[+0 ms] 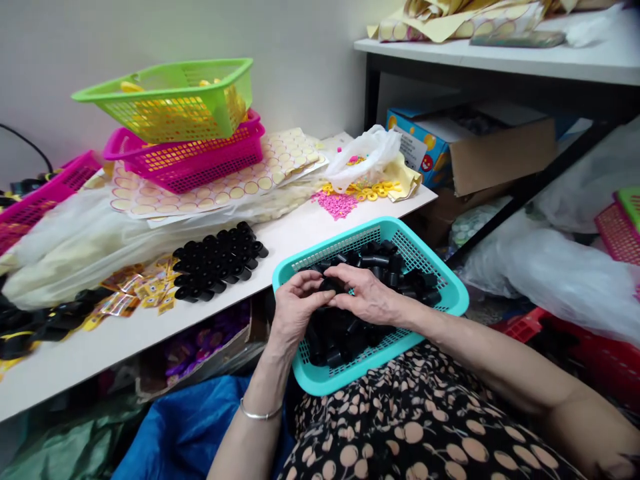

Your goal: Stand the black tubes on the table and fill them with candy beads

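Observation:
A turquoise basket (306, 381) full of short black cylindrical parts (350, 333) rests on the lap, against the table edge. Above it my left hand (299, 303) and my right hand (363, 291) meet, fingertips nearly together. Both are closed around a black part (330, 285), largely covered by the fingers. On the white table, left of the basket, many black parts (220, 260) stand upright in close rows. Small yellow and brown printed packets (150, 288) lie beside them.
A green basket (165, 99) of yellow pieces sits on a magenta basket (200, 163). Pink bits (337, 203) and yellow rings (375, 191) lie by a plastic bag (365, 157) at the back. A raised shelf (500, 57) and an open carton (503, 157) are at the right.

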